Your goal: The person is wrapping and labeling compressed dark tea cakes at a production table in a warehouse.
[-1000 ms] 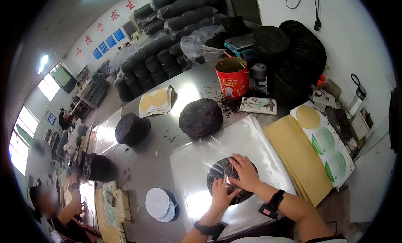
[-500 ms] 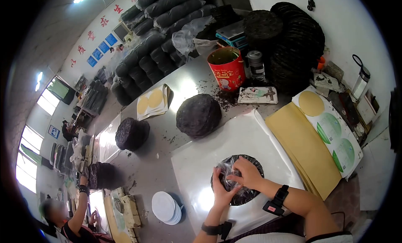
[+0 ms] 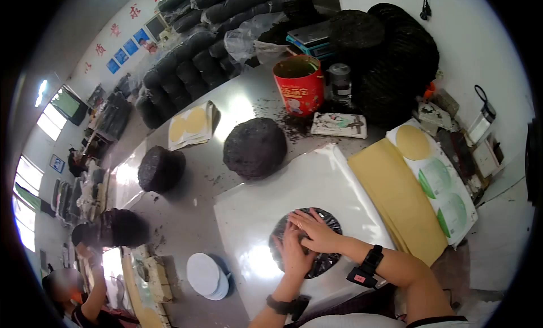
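Observation:
A flat, round dark cake (image 3: pixel 325 263) in shiny clear plastic film lies on a large transparent sheet (image 3: pixel 249 203) in front of me. My left hand (image 3: pixel 295 251) rests on the left part of its top, fingers stretched out. From the right, my right hand (image 3: pixel 317 233) lies over the top, its fingers spread and partly overlapping the left fingertips. Both palms hide much of the film on the cake.
Dark round lumps (image 3: pixel 255 148) and a stack of white discs (image 3: pixel 203 274) stand to the left. Yellow paper with round labels (image 3: pixel 396 198) lies at right. Behind are a red bucket (image 3: pixel 298 93) and tall dark stacks (image 3: pixel 401 62). A co-worker (image 3: pixel 93 294) handles another lump at left.
My fingers were pinching gathered clear film above the cake; now both hands lie flattened on top. The view has shifted slightly. The co-worker's hand has moved at the dark lump.

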### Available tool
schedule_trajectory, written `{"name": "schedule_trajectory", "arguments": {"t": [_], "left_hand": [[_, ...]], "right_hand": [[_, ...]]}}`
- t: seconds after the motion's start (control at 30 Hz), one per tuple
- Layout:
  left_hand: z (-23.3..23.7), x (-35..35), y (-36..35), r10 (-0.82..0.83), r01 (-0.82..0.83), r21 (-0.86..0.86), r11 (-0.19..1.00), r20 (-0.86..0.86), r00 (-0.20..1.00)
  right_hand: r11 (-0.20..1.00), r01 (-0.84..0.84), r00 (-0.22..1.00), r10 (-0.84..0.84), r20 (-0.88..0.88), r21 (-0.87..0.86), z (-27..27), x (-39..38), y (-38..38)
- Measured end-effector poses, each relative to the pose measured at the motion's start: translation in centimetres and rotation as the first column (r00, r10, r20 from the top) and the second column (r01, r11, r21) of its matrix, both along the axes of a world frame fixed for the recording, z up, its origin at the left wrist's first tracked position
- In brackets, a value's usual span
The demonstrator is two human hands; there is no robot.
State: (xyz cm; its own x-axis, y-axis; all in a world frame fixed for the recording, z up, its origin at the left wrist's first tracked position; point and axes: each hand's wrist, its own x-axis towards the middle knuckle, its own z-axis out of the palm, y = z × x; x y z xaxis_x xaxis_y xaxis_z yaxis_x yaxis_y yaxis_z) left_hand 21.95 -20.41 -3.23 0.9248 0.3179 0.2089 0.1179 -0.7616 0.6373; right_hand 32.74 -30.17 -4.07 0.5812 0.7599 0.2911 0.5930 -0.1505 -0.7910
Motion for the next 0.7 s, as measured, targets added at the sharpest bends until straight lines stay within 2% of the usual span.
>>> {"name": "schedule_trajectory", "arguments": {"t": [0.03,0.07,0.1,0.17,0.23,0.27,0.33,0.37,0.4,0.43,0.47,0.5,0.6,0.7], "left_hand": [[0.3,0.0,0.0,-0.022,0.022,0.029,0.999,0.012,1.0],[0.4,0.1,0.0,-0.004,0.004,0.028,1.0,0.016,1.0],[0.2,0.2,-0.2,0.012,-0.013,0.02,1.0,0.023,1.0],[0.0,0.1,-0.1,0.019,-0.02,0.036,0.999,0.029,0.999],[0.0,0.3,-0.3,0.012,-0.015,0.074,0.997,0.036,0.999],[-0.2,0.2,-0.1,0.006,-0.008,0.066,0.998,0.03,1.0],[-0.5,0.2,-0.1,0.011,-0.013,0.06,0.998,0.036,0.999],[-0.3,0.2,-0.1,0.007,-0.009,0.063,0.998,0.045,0.999],[-0.2,0.2,-0.1,0.006,-0.01,0.066,0.998,0.052,0.999],[-0.2,0.2,-0.2,0.011,-0.015,0.069,0.997,0.059,0.998],[-0.2,0.2,-0.2,0.012,-0.016,0.068,0.998,0.063,0.998],[-0.4,0.1,-0.2,0.01,-0.015,0.071,0.997,0.064,0.998],[-0.7,0.1,0.0,0.008,-0.013,0.067,0.998,0.08,0.997],[-0.4,-0.1,0.0,0.011,-0.014,0.054,0.998,0.054,0.998]], "right_hand": [[0.999,0.004,0.999,-0.002,-0.04,0.046,0.2,0.2,-0.8],[0.988,0.087,0.993,-0.076,-0.094,0.125,2.4,0.6,-1.7],[0.947,0.24,0.961,-0.2,-0.191,0.215,4.4,0.9,-2.6],[0.916,0.395,0.877,-0.354,-0.325,0.067,4.7,0.2,-3.8],[0.99,0.133,0.924,-0.105,-0.367,0.053,2.2,-0.5,-4.7],[0.966,0.242,0.898,-0.188,-0.398,0.089,3.6,-0.6,-6.2],[0.853,0.521,0.814,-0.49,-0.313,0.02,6.0,0.2,-11.1],[0.779,0.627,0.775,-0.625,-0.091,-0.01,5.8,1.2,-14.6],[0.694,0.712,0.695,-0.718,-0.029,-0.109,6.1,2.0,-18.1],[0.616,0.775,0.632,-0.759,0.158,-0.139,4.4,3.6,-22.2],[0.527,0.839,0.517,-0.697,0.497,-0.135,3.6,4.9,-25.6],[0.439,0.894,0.344,-0.539,0.769,-0.092,3.1,5.9,-27.9],[0.418,0.908,0.252,-0.487,0.836,-0.03,1.4,7.4,-29.9],[0.321,0.947,0.267,-0.83,0.489,0.028,0.4,7.9,-29.9]]}}
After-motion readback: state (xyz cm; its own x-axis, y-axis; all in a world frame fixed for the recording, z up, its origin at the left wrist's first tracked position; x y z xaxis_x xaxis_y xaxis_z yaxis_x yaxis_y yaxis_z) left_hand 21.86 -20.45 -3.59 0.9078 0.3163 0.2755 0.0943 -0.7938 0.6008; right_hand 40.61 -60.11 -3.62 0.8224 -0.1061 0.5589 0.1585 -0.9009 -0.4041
